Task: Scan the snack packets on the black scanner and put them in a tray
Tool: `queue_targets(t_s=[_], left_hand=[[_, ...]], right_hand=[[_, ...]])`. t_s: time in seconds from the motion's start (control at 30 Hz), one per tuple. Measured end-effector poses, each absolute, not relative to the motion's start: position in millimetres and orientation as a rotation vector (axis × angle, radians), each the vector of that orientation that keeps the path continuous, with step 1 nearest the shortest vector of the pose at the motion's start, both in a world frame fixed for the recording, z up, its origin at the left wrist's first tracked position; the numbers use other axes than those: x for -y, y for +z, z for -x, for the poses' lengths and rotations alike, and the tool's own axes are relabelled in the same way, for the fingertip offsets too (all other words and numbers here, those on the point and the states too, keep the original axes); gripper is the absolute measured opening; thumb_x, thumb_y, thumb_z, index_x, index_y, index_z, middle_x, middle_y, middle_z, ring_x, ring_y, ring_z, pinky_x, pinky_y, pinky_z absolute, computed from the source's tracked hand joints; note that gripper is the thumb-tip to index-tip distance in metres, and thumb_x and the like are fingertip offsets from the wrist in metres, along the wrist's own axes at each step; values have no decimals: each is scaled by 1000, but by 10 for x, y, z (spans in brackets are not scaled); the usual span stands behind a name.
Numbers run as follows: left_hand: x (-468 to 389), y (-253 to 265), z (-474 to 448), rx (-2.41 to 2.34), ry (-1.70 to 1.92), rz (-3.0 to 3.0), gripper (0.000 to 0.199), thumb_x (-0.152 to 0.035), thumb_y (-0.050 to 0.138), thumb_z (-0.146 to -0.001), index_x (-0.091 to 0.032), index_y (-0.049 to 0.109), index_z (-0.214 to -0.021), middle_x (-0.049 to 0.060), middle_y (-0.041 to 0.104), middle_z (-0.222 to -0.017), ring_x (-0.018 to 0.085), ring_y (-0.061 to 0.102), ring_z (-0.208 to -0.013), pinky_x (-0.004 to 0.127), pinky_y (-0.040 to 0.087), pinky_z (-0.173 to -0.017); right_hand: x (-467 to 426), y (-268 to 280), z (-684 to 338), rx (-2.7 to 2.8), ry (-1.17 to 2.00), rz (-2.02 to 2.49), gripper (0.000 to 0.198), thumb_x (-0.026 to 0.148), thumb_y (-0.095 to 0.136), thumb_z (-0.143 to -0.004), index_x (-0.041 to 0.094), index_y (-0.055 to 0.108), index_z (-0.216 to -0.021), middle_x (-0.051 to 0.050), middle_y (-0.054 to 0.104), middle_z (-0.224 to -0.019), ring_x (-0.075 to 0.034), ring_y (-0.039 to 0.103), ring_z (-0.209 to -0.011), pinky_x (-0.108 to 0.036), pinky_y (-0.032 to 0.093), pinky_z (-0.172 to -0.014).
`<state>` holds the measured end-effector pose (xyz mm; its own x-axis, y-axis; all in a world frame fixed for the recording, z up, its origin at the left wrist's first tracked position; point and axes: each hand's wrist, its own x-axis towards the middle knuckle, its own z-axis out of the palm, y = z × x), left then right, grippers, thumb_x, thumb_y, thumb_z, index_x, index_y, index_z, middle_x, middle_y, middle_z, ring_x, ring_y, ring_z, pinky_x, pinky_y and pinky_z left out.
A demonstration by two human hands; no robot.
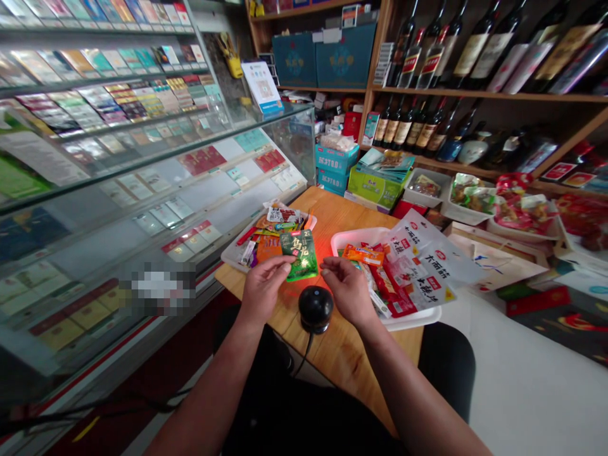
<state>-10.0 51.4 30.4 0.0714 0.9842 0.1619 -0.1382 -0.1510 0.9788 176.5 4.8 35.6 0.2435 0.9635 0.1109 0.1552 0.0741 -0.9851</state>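
Note:
My left hand [266,285] pinches the lower left edge of a green snack packet [304,254] with gold lettering, held upright over the wooden table. Just off the packet's right edge, my right hand [350,288] has its fingers curled together; whatever may be between them is hidden. Between my wrists stands a black rounded barcode scanner [316,307] with a cable, and red light falls on the wood beyond it. Behind the packet, a white tray [231,254] holds mixed snack packets. A second white tray [418,320] by my right hand carries more packets and large clear printed bags [420,263].
A glass display counter [156,171] filled with flat packs runs along the left. Stacked cartons [377,183] stand past the table [327,212]. Wine bottles line wooden shelves [475,88] at the back right, above several white bins [468,212] of snacks.

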Motion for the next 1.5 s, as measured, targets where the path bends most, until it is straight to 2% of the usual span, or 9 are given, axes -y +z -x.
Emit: queue_targets(t_s=[0.2,0.33,0.43,0.6,0.7,0.97,1.2,1.37,1.5], left_hand=[[-385,339,-82,-976,1232,-1352,26,-37,72,-86,-18,76,-103,8,73,-107,22,67,-100,33,51,-92],[-307,352,-156,-969,1135,-1358,30,-37,73,-85,-18,71,-109,7,71,-108,20,66,-101,30,51,-89],[-260,338,-214,-898,1104,-1281,32,-35,77,-82,-17,66,-107,6,69,-104,17,65,-95,28,51,-85],[-214,359,-323,-764,1123,-1062,33,-35,76,-82,-16,64,-107,7,69,-104,17,66,-94,30,53,-85],[-222,373,-347,-754,1185,-952,31,-36,72,-85,-16,66,-108,7,69,-108,18,67,-98,31,53,-87],[-282,212,-235,-802,1118,-1029,40,-44,72,-86,-18,69,-116,10,69,-119,25,68,-102,36,58,-82],[-396,146,-151,-849,1050,-1304,35,-44,64,-92,-18,72,-114,8,70,-113,22,66,-103,36,51,-96],[-508,237,-117,-930,1021,-1566,32,-45,58,-95,-16,71,-99,5,68,-94,20,63,-95,31,49,-88],[-614,240,-83,-992,1016,-1702,31,-44,57,-95,-16,64,-83,1,59,-75,16,56,-78,27,44,-73]], right_hand=[[36,375,-1731,1066,970,1345,24,35,67,-82,17,66,-98,-3,68,-81,-16,62,-68,-26,49,-62],[133,389,-1721,1099,775,1422,17,33,64,-84,18,66,-91,-2,65,-78,-15,57,-65,-26,46,-60],[215,422,-1685,1208,632,1398,14,30,63,-87,19,68,-92,-3,68,-86,-16,61,-74,-28,50,-68],[338,477,-1601,1503,483,1251,22,26,64,-88,24,70,-109,-7,66,-120,-22,61,-113,-37,48,-100],[359,451,-1575,1543,448,1229,18,25,66,-87,24,71,-104,-7,65,-123,-22,60,-117,-38,46,-104],[150,270,-1709,1204,515,1433,24,31,64,-87,18,67,-107,-7,70,-101,-20,65,-90,-33,51,-82],[-45,321,-1917,1398,644,1429,27,36,50,-95,18,66,-84,-2,64,-78,-16,58,-72,-27,42,-68],[-186,279,-2024,1505,764,1422,35,43,46,-98,18,56,-75,1,55,-68,-13,49,-66,-25,35,-62],[-317,138,-2071,1505,936,1315,39,50,45,-98,18,56,-77,1,53,-71,-13,46,-67,-25,36,-62]])
